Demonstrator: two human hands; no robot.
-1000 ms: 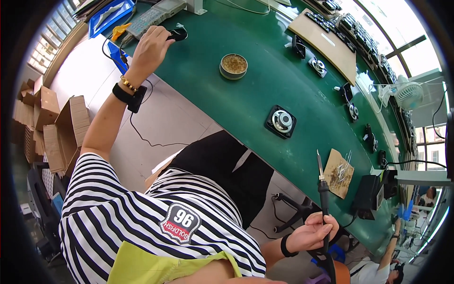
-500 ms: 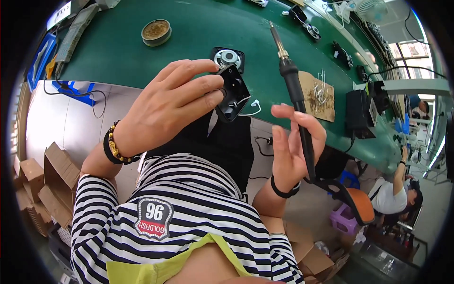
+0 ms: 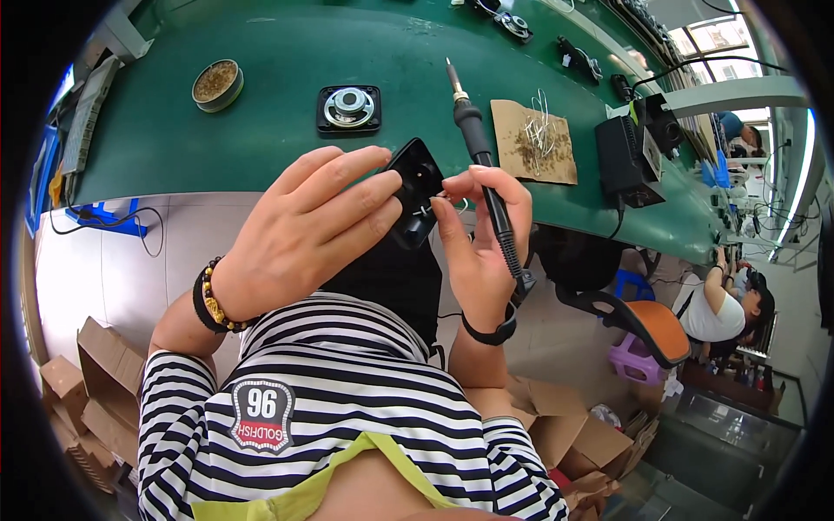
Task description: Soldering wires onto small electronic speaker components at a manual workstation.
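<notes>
**Black housing (image 3: 415,174) held at the table's (image 3: 278,65) near edge**

The left hand's (image 3: 304,213) fingers grip the housing by its side. The right hand's (image 3: 486,239) fingers hold a soldering iron (image 3: 473,132), tip away from the near edge, while its thumb and forefinger pinch a white wire (image 3: 464,205) at the housing. Near that edge lie a round speaker (image 3: 350,106) and a brown sheet (image 3: 511,154).

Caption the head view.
Left hand holds an open black plastic housing; right hand, with a slim black soldering iron, touches a thin white wire.
</notes>
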